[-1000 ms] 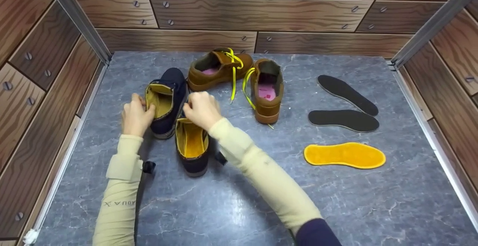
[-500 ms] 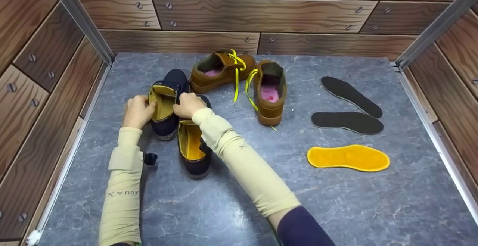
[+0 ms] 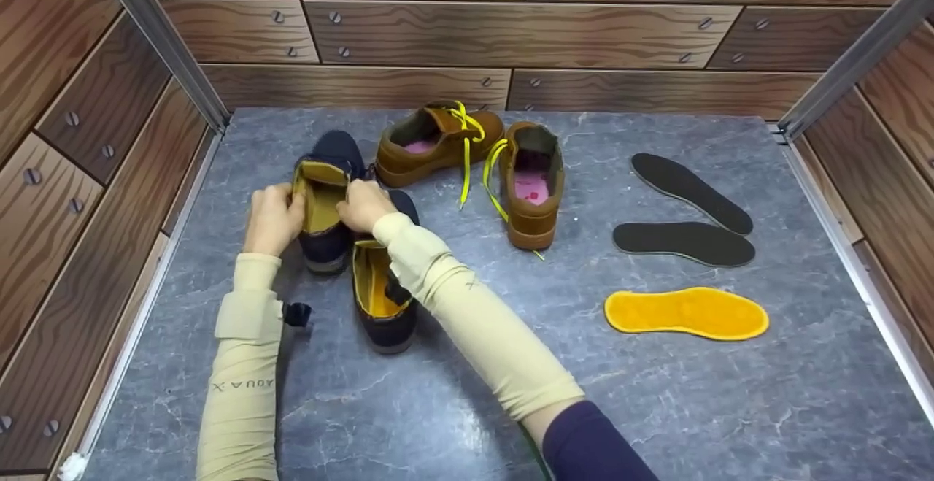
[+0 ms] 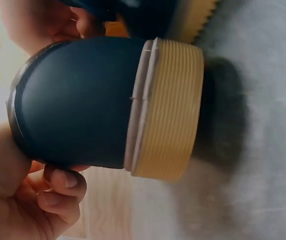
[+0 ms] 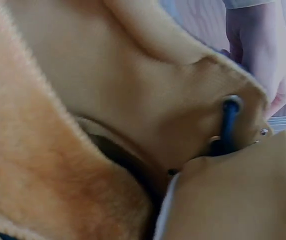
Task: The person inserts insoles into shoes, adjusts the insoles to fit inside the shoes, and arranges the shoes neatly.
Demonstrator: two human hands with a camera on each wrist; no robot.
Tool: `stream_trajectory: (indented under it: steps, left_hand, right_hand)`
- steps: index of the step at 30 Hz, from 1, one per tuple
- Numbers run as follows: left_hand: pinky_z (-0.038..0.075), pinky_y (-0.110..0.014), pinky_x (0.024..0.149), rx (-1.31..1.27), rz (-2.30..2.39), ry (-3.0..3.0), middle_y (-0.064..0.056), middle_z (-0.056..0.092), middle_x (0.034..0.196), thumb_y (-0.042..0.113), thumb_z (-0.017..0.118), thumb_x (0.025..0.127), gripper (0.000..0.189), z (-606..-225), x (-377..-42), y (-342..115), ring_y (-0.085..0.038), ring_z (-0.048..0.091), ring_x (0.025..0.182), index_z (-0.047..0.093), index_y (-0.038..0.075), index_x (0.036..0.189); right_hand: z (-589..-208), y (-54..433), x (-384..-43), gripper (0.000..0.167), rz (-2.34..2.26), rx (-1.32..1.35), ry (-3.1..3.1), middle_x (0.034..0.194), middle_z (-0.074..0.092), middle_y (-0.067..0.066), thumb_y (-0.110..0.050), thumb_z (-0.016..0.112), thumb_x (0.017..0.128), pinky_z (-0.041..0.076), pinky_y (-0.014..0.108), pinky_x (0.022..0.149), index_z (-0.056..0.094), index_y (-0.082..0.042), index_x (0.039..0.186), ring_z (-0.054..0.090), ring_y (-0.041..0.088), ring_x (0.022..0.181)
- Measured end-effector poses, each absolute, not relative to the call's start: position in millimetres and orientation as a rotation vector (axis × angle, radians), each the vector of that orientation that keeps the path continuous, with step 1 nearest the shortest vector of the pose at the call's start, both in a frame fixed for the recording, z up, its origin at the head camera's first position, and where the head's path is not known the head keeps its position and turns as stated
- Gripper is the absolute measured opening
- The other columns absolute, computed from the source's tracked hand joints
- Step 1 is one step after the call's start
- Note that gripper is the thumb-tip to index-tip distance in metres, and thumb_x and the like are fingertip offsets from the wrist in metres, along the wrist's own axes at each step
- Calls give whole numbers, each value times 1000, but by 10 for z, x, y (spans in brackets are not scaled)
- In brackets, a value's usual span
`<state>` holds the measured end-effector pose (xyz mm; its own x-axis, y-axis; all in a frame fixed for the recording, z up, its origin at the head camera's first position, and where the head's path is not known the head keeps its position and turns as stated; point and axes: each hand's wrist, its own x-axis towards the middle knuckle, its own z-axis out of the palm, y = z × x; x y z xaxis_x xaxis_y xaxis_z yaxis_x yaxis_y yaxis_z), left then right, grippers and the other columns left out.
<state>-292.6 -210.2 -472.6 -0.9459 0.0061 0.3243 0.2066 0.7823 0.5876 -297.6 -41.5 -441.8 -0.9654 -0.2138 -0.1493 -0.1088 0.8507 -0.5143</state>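
Note:
In the head view my left hand (image 3: pixel 273 218) grips the left rim of a navy shoe (image 3: pixel 326 249) with a tan lining, thumb at the inner edge. My right hand (image 3: pixel 367 206) pinches the opposite side of the same opening. The left wrist view shows that shoe's rounded heel (image 4: pixel 78 105) and its ribbed tan sole (image 4: pixel 172 110), with a shadow beside them. Close by, a second navy shoe (image 3: pixel 387 333) stands under my right wrist. Inside it lies a fuzzy orange-yellow insole (image 5: pixel 68 165), near in the right wrist view.
Two brown shoes stand behind and to the right, one turned sideways (image 3: pixel 401 163) and one heel toward me (image 3: pixel 531 229), both with yellow laces. On the right lie two dark insoles, one slanted (image 3: pixel 689 189) and one level (image 3: pixel 682 243), and a yellow insole (image 3: pixel 686 313).
My right hand has moved left from the nearer navy shoe to the farther one's rim. That farther shoe has shifted slightly between my hands. My left hand stays on its left side.

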Motion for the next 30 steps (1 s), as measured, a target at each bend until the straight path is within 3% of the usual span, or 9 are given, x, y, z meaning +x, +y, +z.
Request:
stream_trajectory:
  steps: [4,7,10,13,20,30]
  left_hand:
    - [33,-36,50,-156,-964,-2494,-11,51,56,7,57,93,32,-4476,-2894,-2063,-30,47,54,51,2,62]
    - [26,-27,45,-159,-1005,-2366,-2,44,50,6,61,92,35,-4226,-2809,-2001,-18,40,46,51,3,59]
    - [21,-20,41,-217,-1056,-2250,1,42,46,4,64,90,35,-3972,-2676,-1891,-6,34,40,53,2,57]
    - [21,-16,38,-328,-1104,-2170,-1,45,44,1,65,89,34,-3759,-2538,-1741,2,33,37,56,0,57]
    - [24,-16,33,-547,-1154,-2104,-5,49,44,-3,63,89,32,-3498,-2235,-1356,-5,37,34,56,-1,57]
    - [25,-20,36,-719,-1145,-2124,0,39,46,0,64,90,37,-3559,-1755,-823,-8,31,39,48,6,58]
  right_hand:
    - [-4225,-380,-2962,28,-898,-285,2933,97,70,13,-25,56,96,53,39,78,59,-9,73,68,30,89]
    - [-4010,-311,-2912,32,-973,-295,3034,82,67,9,-28,55,95,52,37,65,52,-14,65,66,26,74]
    - [-3767,-174,-2815,38,-1040,-337,3135,65,58,3,-27,56,93,45,31,52,46,-16,58,57,20,59]
    - [-3546,21,-2683,41,-1071,-432,3245,56,50,-1,-24,58,91,39,28,48,43,-18,54,50,17,52]
    - [-3312,511,-2268,41,-1149,-707,3418,50,34,-2,-16,61,84,37,37,45,38,-17,50,37,18,48]
    - [-3441,1110,-1697,42,-1221,-834,3442,49,22,-6,-8,57,81,22,28,43,31,-18,50,22,11,47]
